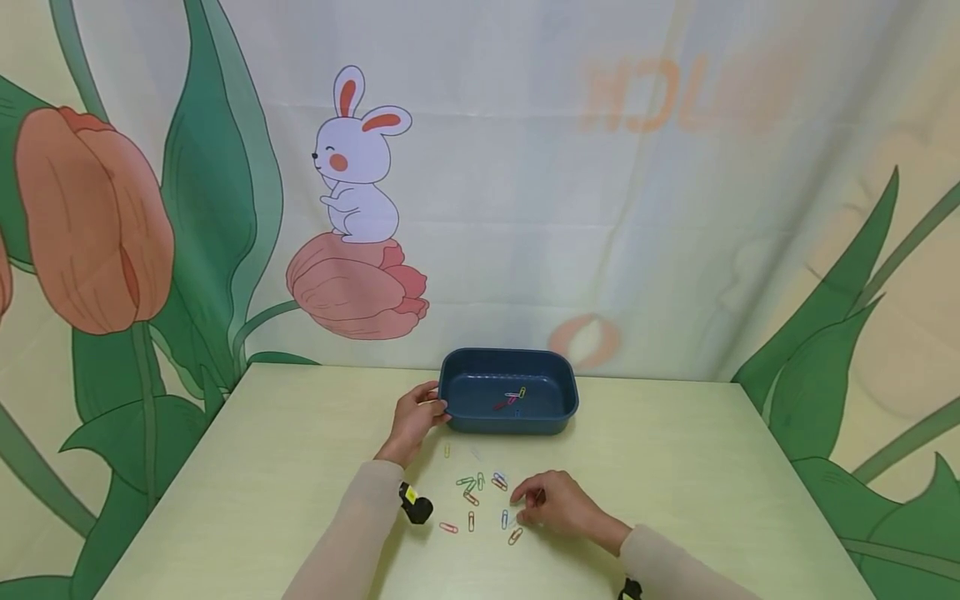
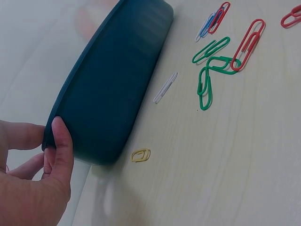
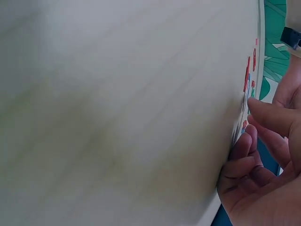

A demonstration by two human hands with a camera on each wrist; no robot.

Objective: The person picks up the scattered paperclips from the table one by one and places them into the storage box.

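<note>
My left hand (image 1: 411, 423) grips the left end of a dark blue tray (image 1: 506, 425), its thumb and fingers at the rim; the left wrist view shows the same hand (image 2: 44, 181) pinching the tray's edge (image 2: 110, 89). Several small paper clips lie inside the tray. Low over the table is my right hand (image 1: 561, 504), thumb and forefinger apart, beside a white clip (image 1: 514, 522) and a blue clip (image 1: 505, 519). In the right wrist view the other fingers of this hand (image 3: 263, 174) are bent near the table surface; whether a fingertip touches a clip cannot be told.
Green clips (image 1: 481, 481), a red clip (image 1: 471, 522), a pink clip (image 1: 448, 527) and several others lie scattered on the pale table (image 1: 300, 450) in front of the tray. A yellow clip (image 2: 140, 155) lies near the tray's corner. A printed curtain (image 1: 487, 208) hangs behind.
</note>
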